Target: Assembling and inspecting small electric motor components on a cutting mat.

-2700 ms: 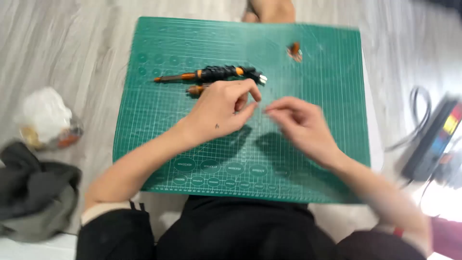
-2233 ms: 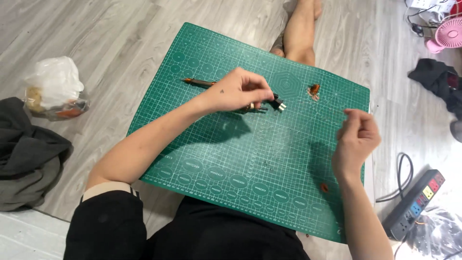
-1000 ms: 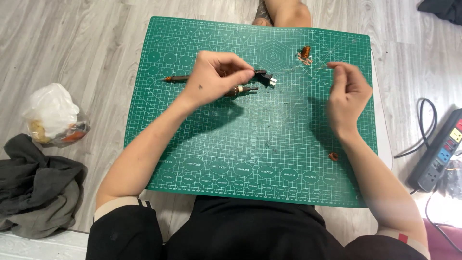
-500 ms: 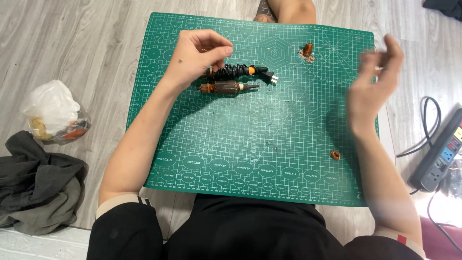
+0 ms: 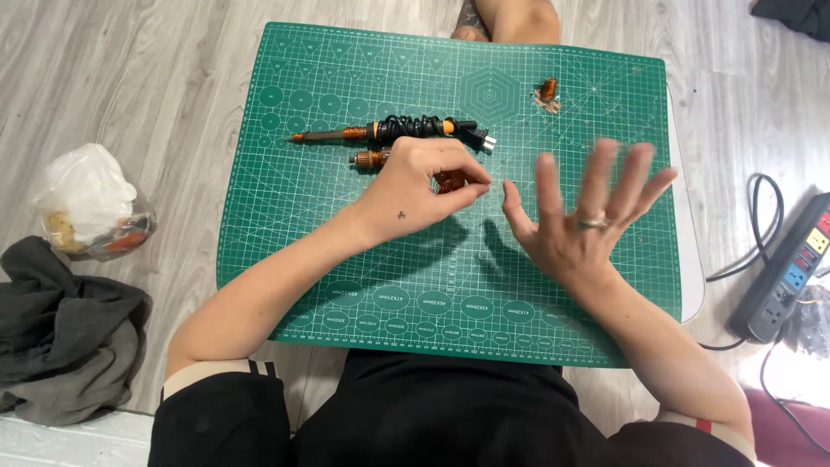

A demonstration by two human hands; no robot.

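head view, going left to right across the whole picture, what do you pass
Dark grey cloth → white plastic bag → green cutting mat → soldering iron → left hand, pinching a small copper part → right hand, open above the mat → power strip

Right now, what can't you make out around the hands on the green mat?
- Copper-coloured part: mostly hidden under the left hand, head view; grip unclear.
- Right hand: fingers motion-blurred.
- Small brown piece at the cutting mat's far side: too small to identify.
- Power strip: cut off by the right edge.
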